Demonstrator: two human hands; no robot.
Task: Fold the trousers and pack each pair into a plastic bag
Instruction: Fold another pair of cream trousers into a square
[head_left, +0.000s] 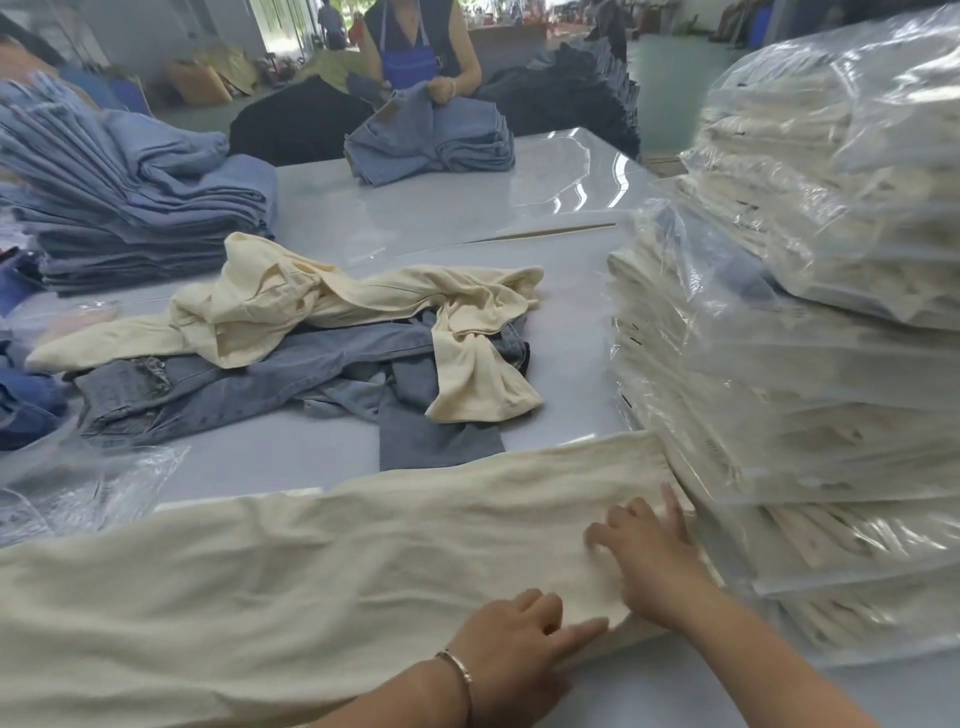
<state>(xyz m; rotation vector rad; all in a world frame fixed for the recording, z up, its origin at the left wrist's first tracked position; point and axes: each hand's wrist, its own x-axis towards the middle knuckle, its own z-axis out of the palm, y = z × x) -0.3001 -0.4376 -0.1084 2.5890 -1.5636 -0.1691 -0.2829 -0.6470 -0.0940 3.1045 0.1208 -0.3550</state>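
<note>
Leftmost, a tall stack of folded blue jeans (130, 208) on the white table (571, 322). Nearer the middle, a loose heap: cream trousers (332, 306) tangled over unfolded denim (234, 384), all waiting. Empty plastic bags (67, 493) at the near left edge, partly blurred. Across the front, the cream pair in hand (322, 561), laid flat lengthwise along the near edge, one end running up against the bagged stack (805, 415) on the right.

Left hand (514, 639), bracelet at the wrist, resting flat on the cloth near its front edge, fingers mostly straight, pointing right; pressing rather than gripping, nothing held. Right hand (649, 551) just beyond, fingers spread and flat on the fabric close beside the bagged stack, smoothing or pinning, likewise closed on nothing. Hard to say whether a thumb is tucked under the hem.

Judging by the lie: still at smoothing, before the first fold; bagging not begun for this pair.

Risks from here: creases sealed in if folded over those ripples mid-cloth; the far end snagging against the slippery bagged stack and dragging a packet loose; the left length, hanging towards the table's edge, sliding off once the pressing hands lift; the loose heap behind catching a swung leg.

Farther back, another person (415, 47) handling denim.
</note>
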